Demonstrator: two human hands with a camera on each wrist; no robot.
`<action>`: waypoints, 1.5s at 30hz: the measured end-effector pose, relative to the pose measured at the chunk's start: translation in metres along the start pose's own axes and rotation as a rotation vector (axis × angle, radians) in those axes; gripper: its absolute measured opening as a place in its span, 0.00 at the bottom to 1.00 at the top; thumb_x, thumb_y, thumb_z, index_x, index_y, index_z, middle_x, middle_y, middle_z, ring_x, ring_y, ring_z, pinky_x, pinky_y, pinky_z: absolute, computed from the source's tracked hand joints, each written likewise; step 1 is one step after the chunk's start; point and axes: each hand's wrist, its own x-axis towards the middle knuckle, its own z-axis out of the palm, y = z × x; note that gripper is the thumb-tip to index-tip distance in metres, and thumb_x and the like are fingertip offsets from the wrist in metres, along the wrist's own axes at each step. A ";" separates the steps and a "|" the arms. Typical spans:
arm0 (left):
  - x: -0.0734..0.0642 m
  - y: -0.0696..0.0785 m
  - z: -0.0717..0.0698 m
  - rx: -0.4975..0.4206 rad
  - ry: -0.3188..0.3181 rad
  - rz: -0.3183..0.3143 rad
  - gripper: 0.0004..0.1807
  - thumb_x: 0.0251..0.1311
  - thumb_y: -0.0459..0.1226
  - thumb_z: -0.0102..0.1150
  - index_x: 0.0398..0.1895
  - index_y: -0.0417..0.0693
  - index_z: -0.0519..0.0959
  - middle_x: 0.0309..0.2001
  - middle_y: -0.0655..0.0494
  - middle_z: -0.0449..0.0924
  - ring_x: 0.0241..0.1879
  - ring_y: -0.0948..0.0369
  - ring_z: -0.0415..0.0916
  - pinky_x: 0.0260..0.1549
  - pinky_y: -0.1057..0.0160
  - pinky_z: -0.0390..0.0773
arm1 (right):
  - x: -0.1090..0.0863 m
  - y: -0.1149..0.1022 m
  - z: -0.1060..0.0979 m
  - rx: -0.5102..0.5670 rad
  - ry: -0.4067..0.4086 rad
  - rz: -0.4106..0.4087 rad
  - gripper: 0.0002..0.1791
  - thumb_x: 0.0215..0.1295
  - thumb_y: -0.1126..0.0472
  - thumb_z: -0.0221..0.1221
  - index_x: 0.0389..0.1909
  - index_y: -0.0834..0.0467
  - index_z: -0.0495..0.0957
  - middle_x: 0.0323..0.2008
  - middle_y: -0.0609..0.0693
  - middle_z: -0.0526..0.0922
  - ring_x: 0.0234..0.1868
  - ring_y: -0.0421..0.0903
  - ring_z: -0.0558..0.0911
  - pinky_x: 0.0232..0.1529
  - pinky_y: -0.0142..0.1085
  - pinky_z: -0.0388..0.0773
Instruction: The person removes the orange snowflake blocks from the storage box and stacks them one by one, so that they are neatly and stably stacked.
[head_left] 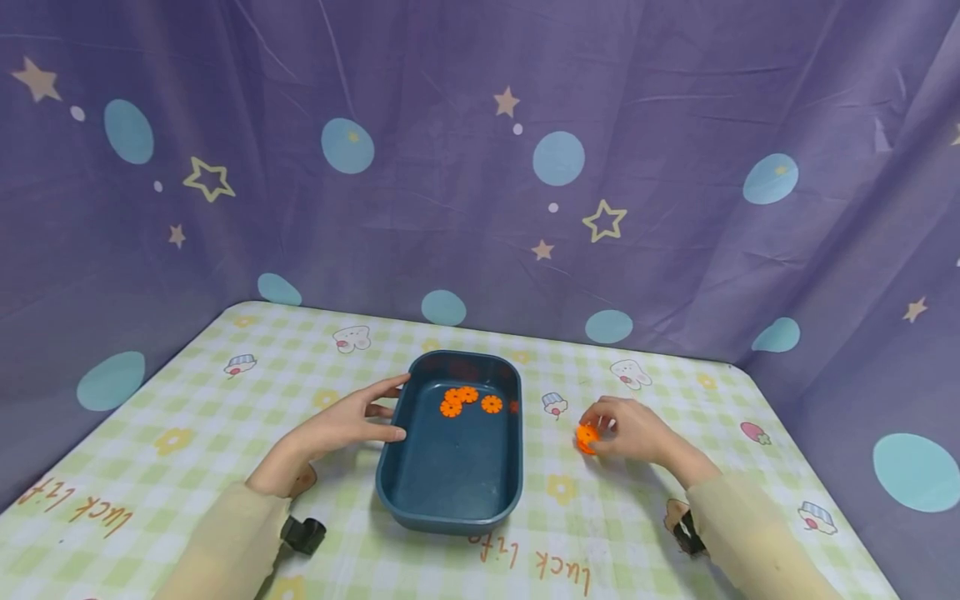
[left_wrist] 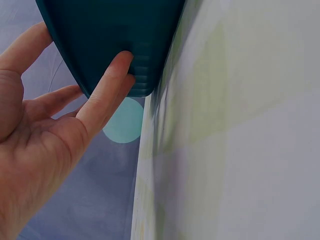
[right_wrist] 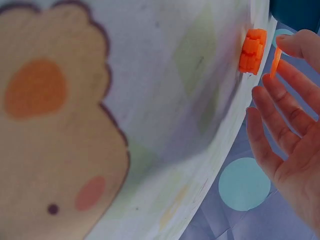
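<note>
A dark blue-green plastic bin stands on the table, with several flat orange notched discs lying on its floor toward the far end. My left hand touches the bin's left wall, its fingers and thumb extended; the left wrist view shows fingertips against the outer side and rim. To the right of the bin, my right hand pinches one orange disc between thumb and fingers. Just beside that disc, a short stack of orange discs sits on the tablecloth, partly hidden by the hand in the head view.
A green-and-white checked tablecloth with cartoon prints covers the table. Purple curtains with stars and blue ovals hang behind and at both sides. Black straps with small mounts are worn at the wrists.
</note>
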 end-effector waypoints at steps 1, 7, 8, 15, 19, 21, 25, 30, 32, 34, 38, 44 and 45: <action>0.000 0.000 0.000 0.000 0.000 -0.002 0.44 0.54 0.41 0.63 0.71 0.61 0.49 0.68 0.43 0.48 0.61 0.43 0.58 0.45 0.56 0.76 | -0.001 0.000 0.001 0.000 0.000 0.000 0.11 0.46 0.52 0.67 0.32 0.45 0.80 0.28 0.37 0.77 0.30 0.37 0.75 0.32 0.28 0.73; 0.000 0.000 0.000 0.003 0.002 -0.005 0.44 0.53 0.41 0.63 0.71 0.61 0.49 0.68 0.43 0.48 0.61 0.43 0.58 0.45 0.56 0.76 | -0.003 0.004 0.004 -0.016 0.002 -0.006 0.11 0.46 0.51 0.67 0.32 0.45 0.80 0.27 0.37 0.76 0.28 0.36 0.74 0.31 0.28 0.72; 0.000 0.001 0.000 0.002 0.001 -0.003 0.44 0.53 0.41 0.63 0.71 0.61 0.49 0.68 0.43 0.48 0.61 0.43 0.58 0.45 0.56 0.76 | -0.004 0.004 0.004 -0.018 0.001 -0.009 0.10 0.47 0.51 0.67 0.33 0.45 0.80 0.27 0.37 0.75 0.28 0.36 0.74 0.31 0.28 0.72; -0.001 0.001 0.000 0.000 -0.005 0.000 0.44 0.53 0.42 0.63 0.71 0.61 0.49 0.69 0.43 0.47 0.61 0.43 0.58 0.45 0.56 0.76 | -0.005 0.005 0.005 -0.012 -0.017 -0.016 0.10 0.47 0.54 0.67 0.34 0.45 0.81 0.28 0.37 0.76 0.29 0.37 0.74 0.33 0.30 0.74; -0.001 0.001 0.000 0.002 -0.005 0.000 0.44 0.53 0.41 0.63 0.71 0.60 0.49 0.69 0.43 0.48 0.61 0.43 0.58 0.45 0.56 0.76 | -0.006 0.005 0.005 -0.016 -0.030 -0.007 0.11 0.47 0.54 0.66 0.34 0.44 0.80 0.29 0.36 0.76 0.30 0.37 0.75 0.33 0.31 0.74; -0.001 0.001 0.000 0.004 -0.004 0.000 0.44 0.53 0.41 0.63 0.71 0.60 0.49 0.68 0.43 0.48 0.62 0.43 0.58 0.45 0.56 0.76 | -0.006 0.005 0.005 -0.019 -0.033 0.000 0.11 0.47 0.55 0.66 0.34 0.44 0.80 0.29 0.36 0.76 0.30 0.37 0.75 0.33 0.31 0.74; -0.001 0.001 0.000 0.006 -0.005 0.001 0.44 0.53 0.41 0.63 0.71 0.61 0.49 0.68 0.43 0.48 0.62 0.43 0.58 0.45 0.57 0.76 | -0.006 0.005 0.006 -0.018 -0.038 0.012 0.11 0.47 0.54 0.66 0.34 0.44 0.80 0.30 0.35 0.76 0.30 0.37 0.75 0.32 0.29 0.72; 0.000 0.000 -0.001 0.007 -0.011 0.005 0.44 0.54 0.41 0.63 0.71 0.60 0.49 0.68 0.43 0.48 0.61 0.43 0.58 0.45 0.57 0.76 | -0.006 0.005 0.005 -0.016 -0.023 0.004 0.11 0.47 0.54 0.66 0.34 0.46 0.81 0.29 0.37 0.78 0.30 0.38 0.75 0.32 0.29 0.72; 0.001 0.000 -0.001 0.006 -0.012 0.005 0.44 0.54 0.41 0.63 0.71 0.60 0.49 0.68 0.43 0.48 0.61 0.43 0.58 0.44 0.57 0.76 | -0.006 0.005 0.004 -0.018 -0.017 0.000 0.11 0.47 0.53 0.66 0.35 0.47 0.81 0.29 0.37 0.78 0.30 0.38 0.76 0.31 0.29 0.73; 0.001 0.000 -0.001 0.003 -0.012 0.002 0.44 0.54 0.41 0.63 0.71 0.60 0.49 0.69 0.43 0.48 0.61 0.43 0.58 0.44 0.57 0.76 | -0.005 0.005 0.003 -0.014 -0.011 -0.002 0.12 0.47 0.52 0.66 0.35 0.47 0.81 0.29 0.37 0.78 0.30 0.38 0.76 0.31 0.29 0.73; 0.000 0.000 -0.001 0.007 -0.008 0.002 0.44 0.54 0.41 0.63 0.71 0.61 0.49 0.68 0.43 0.48 0.61 0.43 0.59 0.44 0.57 0.76 | -0.004 0.005 0.001 -0.003 -0.009 -0.014 0.13 0.48 0.52 0.66 0.36 0.49 0.81 0.30 0.38 0.79 0.30 0.38 0.76 0.32 0.30 0.74; 0.000 0.001 -0.001 0.012 -0.007 0.002 0.44 0.54 0.41 0.63 0.71 0.60 0.49 0.68 0.43 0.48 0.61 0.44 0.59 0.44 0.57 0.76 | -0.001 0.003 -0.005 0.019 -0.030 -0.006 0.14 0.50 0.53 0.65 0.39 0.51 0.81 0.32 0.40 0.80 0.32 0.39 0.78 0.34 0.32 0.75; 0.000 0.001 -0.001 0.011 -0.006 0.002 0.44 0.54 0.41 0.63 0.71 0.60 0.49 0.68 0.43 0.48 0.61 0.44 0.59 0.44 0.57 0.76 | 0.000 0.002 -0.006 0.021 -0.033 -0.008 0.14 0.51 0.53 0.65 0.39 0.51 0.81 0.32 0.41 0.80 0.32 0.40 0.78 0.34 0.32 0.75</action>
